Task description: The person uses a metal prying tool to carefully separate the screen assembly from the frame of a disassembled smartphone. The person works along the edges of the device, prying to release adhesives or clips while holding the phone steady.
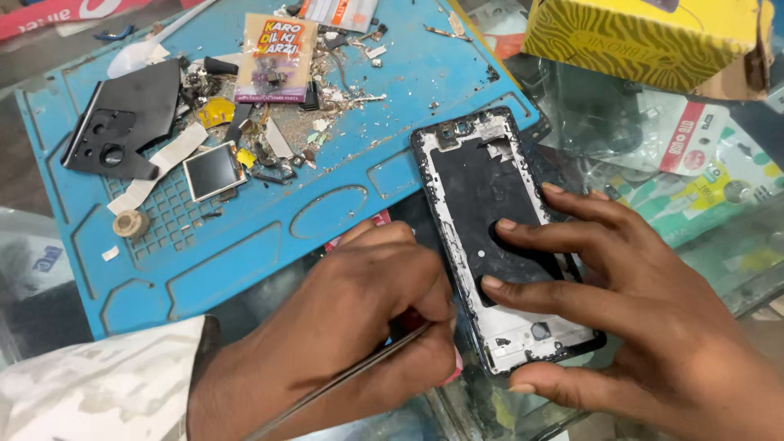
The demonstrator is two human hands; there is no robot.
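Observation:
An opened phone frame, black inside with a pale chipped rim, lies half on the blue work mat and half on the glass counter. My right hand presses it flat, with three fingertips on its black inner face and the thumb at its lower edge. My left hand grips a thin metal tool like a pen. The tool's tip is at the frame's lower left edge, hidden behind my fingers.
The mat holds a black back cover, a small square screen module, a small tape roll, a parts packet and scattered debris. A yellow patterned box and plastic packets lie at the right.

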